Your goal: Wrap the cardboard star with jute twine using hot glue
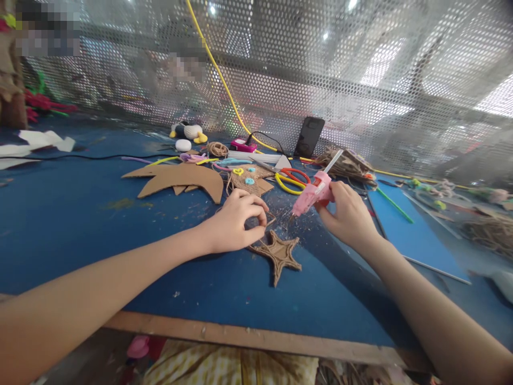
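Note:
My right hand (349,215) is wrapped round the handle of a pink glue gun (308,198). A clear glue stick (334,160) pokes out of its back end, and the nozzle points down toward the table. My left hand (236,222) is pinched, with a strand of brown twine (271,218) at its fingertips. Just below those fingers lies a cardboard star (282,253) edged with twine, flat on the blue table (240,294). Part of the twine is hidden behind my left hand.
Behind my hands lie cut cardboard (180,179), orange-and-yellow-handled scissors (290,181) and a twine-covered piece with blue buttons (249,181). A phone (310,136) leans against the perforated metal screen (272,69). A blue board (412,230) lies at right.

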Available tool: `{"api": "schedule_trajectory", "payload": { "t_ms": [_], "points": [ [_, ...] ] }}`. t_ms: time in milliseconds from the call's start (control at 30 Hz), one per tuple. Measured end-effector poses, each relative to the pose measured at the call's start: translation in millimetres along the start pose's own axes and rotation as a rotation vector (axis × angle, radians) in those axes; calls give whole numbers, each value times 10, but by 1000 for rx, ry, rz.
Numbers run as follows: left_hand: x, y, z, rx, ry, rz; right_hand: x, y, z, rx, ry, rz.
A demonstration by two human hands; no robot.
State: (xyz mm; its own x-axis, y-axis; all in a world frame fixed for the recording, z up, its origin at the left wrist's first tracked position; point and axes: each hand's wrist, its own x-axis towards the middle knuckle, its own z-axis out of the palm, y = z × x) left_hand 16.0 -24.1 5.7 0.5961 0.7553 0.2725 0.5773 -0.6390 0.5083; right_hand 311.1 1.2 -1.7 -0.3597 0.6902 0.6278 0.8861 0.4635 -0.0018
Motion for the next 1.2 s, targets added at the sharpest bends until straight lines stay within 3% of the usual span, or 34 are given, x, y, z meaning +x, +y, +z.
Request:
{"api": "schedule_trajectory", "payload": {
  "t_ms": [167, 300, 433, 533, 600, 800, 1067, 1200],
  "points": [
    [-1, -8, -2, -58, 11, 0, -149, 244, 200, -213, -18, 196],
    [-7, -7, 7, -92, 33, 15, -203, 314, 242, -261, -116, 231],
    [-11, 17, 30, -99, 55, 51, -89, 9, 53, -61, 28, 22],
    [-11, 36, 53, -82, 78, 90, -42, -317, -96, 217, -103, -286],
    [-11, 45, 69, -71, 97, 104, -67, -464, -124, 300, -164, -383],
    [-16, 61, 62, -78, 95, 111, -156, -500, -24, 325, -140, -394],
    [-39, -5, -67, -23, -135, 148, -117, -532, -99, 436, -195, -436],
    [-45, -33, -48, -7, -151, 233, -122, -546, -111, 479, -244, -421]
  ]
}}
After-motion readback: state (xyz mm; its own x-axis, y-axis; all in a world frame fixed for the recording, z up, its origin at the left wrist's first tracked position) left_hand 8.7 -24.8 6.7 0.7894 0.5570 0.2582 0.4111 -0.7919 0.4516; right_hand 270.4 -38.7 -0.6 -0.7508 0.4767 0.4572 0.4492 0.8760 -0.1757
